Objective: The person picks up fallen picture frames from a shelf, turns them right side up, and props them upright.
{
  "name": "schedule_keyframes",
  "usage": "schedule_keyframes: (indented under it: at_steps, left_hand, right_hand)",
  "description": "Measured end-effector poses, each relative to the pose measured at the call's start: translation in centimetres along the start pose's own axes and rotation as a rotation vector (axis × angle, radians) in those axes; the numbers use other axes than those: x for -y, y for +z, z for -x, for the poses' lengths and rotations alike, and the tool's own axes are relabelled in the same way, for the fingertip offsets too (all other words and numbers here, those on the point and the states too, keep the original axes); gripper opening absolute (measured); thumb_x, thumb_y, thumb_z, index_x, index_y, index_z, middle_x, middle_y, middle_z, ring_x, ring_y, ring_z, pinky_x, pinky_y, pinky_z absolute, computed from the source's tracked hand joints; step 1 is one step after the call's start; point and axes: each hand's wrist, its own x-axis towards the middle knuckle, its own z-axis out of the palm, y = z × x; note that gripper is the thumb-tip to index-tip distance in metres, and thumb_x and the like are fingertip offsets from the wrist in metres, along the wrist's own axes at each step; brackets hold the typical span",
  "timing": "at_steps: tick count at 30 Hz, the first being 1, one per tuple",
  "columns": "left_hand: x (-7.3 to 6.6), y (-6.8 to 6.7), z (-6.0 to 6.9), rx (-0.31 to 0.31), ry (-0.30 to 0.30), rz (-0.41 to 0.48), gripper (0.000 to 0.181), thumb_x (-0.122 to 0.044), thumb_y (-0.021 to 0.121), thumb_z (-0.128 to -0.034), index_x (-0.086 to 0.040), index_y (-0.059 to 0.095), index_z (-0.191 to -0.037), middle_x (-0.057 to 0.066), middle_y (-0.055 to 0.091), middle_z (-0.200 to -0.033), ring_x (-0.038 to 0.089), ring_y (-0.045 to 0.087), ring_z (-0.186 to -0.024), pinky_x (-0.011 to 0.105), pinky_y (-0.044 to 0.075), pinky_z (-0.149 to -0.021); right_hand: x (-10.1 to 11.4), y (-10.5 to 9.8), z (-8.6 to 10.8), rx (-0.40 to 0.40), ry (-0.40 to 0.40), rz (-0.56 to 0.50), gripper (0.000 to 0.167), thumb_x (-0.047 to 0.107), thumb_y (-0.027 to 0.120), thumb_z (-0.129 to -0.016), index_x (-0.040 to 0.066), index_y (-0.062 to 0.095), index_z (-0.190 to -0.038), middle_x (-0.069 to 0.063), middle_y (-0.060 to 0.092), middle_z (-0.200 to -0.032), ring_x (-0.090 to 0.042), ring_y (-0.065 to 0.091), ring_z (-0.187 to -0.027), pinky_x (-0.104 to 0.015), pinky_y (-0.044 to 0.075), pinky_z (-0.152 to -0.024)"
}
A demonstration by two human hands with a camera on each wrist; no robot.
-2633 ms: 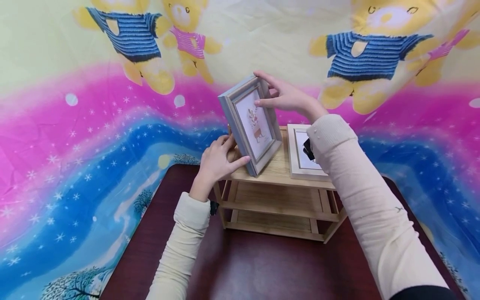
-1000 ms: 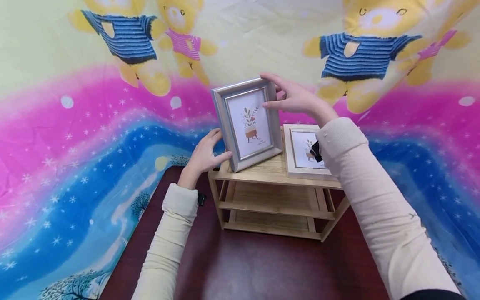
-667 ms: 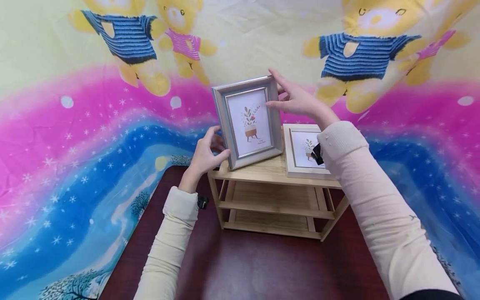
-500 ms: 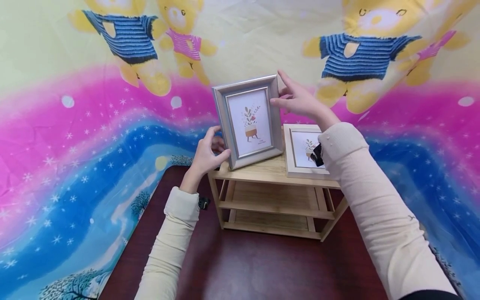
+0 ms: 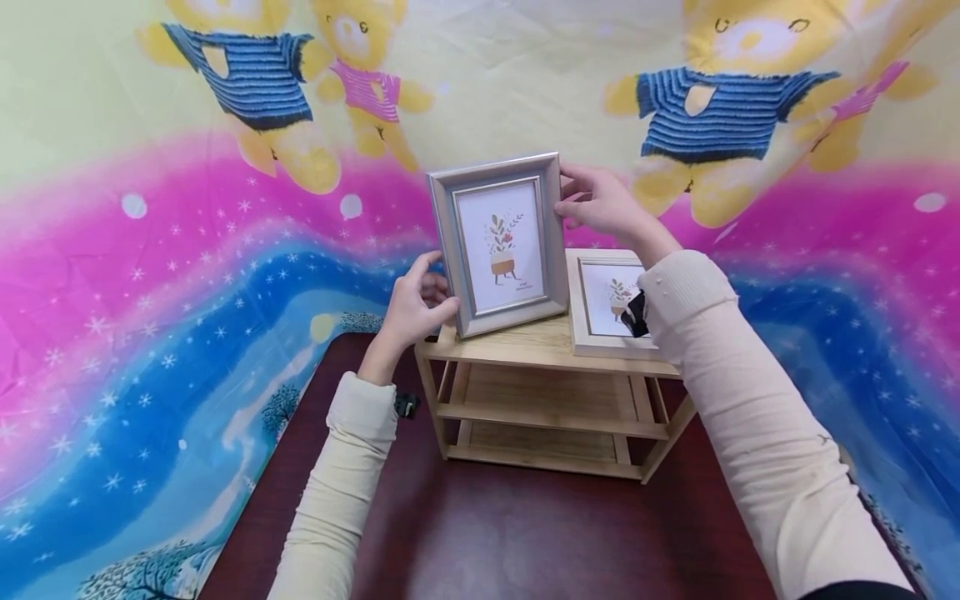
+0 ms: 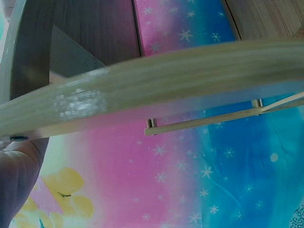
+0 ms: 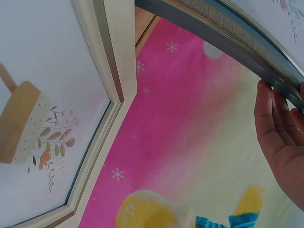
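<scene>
A grey-silver picture frame [image 5: 501, 317] with a potted-plant print stands tilted back on the left of the wooden rack's top [image 5: 525, 340]. My left hand [image 5: 412, 308] holds its lower left edge, thumb at the front and fingers curled round behind. At the upper right edge my right hand [image 5: 606, 200] pinches the frame, thumb near the front and other fingertips at the side and back. In the right wrist view, the right hand's fingers [image 7: 268, 114] touch the frame's edge. A white picture frame [image 5: 588, 343] lies flat on the rack's right side, partly hidden by my right sleeve.
The rack [image 5: 551, 429] has lower shelves and stands on a dark red table [image 5: 525, 533]. Behind and beside it hangs a colourful cloth [image 5: 495, 75] printed with bears and snowflakes. Rack bars [image 6: 204, 118] cross the left wrist view.
The grey picture frame has turned to face forward and shifted slightly left. My left hand moved left with it. My right hand slid from its top corner onto the right edge.
</scene>
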Motion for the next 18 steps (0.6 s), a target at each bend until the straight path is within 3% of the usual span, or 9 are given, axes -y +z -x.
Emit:
schedule_keyframes:
  at_steps: [2, 5, 7, 9, 18]
  left_hand:
    - [1.1, 0.1, -0.3, -0.009, 0.002, 0.011, 0.058, 0.006, 0.060, -0.0748, 0.011, 0.038, -0.128, 0.026, 0.061, -0.081, 0.034, 0.061, -0.069, 0.042, 0.052, -0.067]
    - [1.3, 0.0, -0.4, -0.014, 0.001, 0.022, 0.058, 0.005, 0.059, -0.0744, 0.011, 0.038, -0.129, 0.026, 0.061, -0.081, 0.034, 0.061, -0.069, 0.042, 0.052, -0.067]
    - [1.3, 0.0, -0.5, -0.018, 0.009, 0.020, 0.058, 0.006, 0.059, -0.0747, 0.011, 0.039, -0.129, 0.025, 0.061, -0.081, 0.033, 0.060, -0.069, 0.041, 0.051, -0.066]
    - [0.4, -0.1, -0.5, -0.014, 0.005, 0.016, 0.057, 0.009, 0.057, -0.0752, 0.013, 0.038, -0.129, 0.028, 0.060, -0.082, 0.037, 0.059, -0.069, 0.042, 0.051, -0.066]
    - [0.4, -0.4, -0.6, -0.019, -0.014, 0.022, 0.055, 0.010, 0.054, -0.0761, 0.010, 0.040, -0.129, 0.028, 0.061, -0.083, 0.030, 0.058, -0.068, 0.028, 0.050, -0.063]
  right_hand:
    - [0.0, 0.0, 0.0, -0.005, 0.000, -0.015, 0.055, -0.002, 0.049, -0.090, 0.006, 0.032, -0.141, -0.024, 0.051, -0.117, -0.025, 0.056, -0.096, -0.027, 0.051, -0.076]
    - [-0.1, 0.0, 0.0, -0.009, 0.005, -0.051, 0.049, -0.003, 0.049, -0.089, 0.000, 0.037, -0.137, -0.024, 0.051, -0.115, -0.020, 0.057, -0.091, -0.027, 0.051, -0.077]
    - [-0.2, 0.0, 0.0, -0.014, 0.010, -0.085, 0.044, -0.004, 0.049, -0.089, -0.004, 0.040, -0.133, -0.023, 0.051, -0.113, -0.017, 0.057, -0.088, -0.028, 0.050, -0.079]
    - [-0.3, 0.0, 0.1, -0.014, 0.015, -0.115, 0.040, -0.004, 0.049, -0.089, -0.007, 0.043, -0.128, -0.021, 0.052, -0.109, -0.014, 0.056, -0.086, -0.027, 0.050, -0.079]
    - [-0.4, 0.0, 0.6, 0.002, 0.046, -0.226, 0.023, -0.003, 0.051, -0.089, -0.008, 0.049, -0.111, -0.007, 0.053, -0.089, -0.010, 0.057, -0.077, -0.025, 0.052, -0.072]
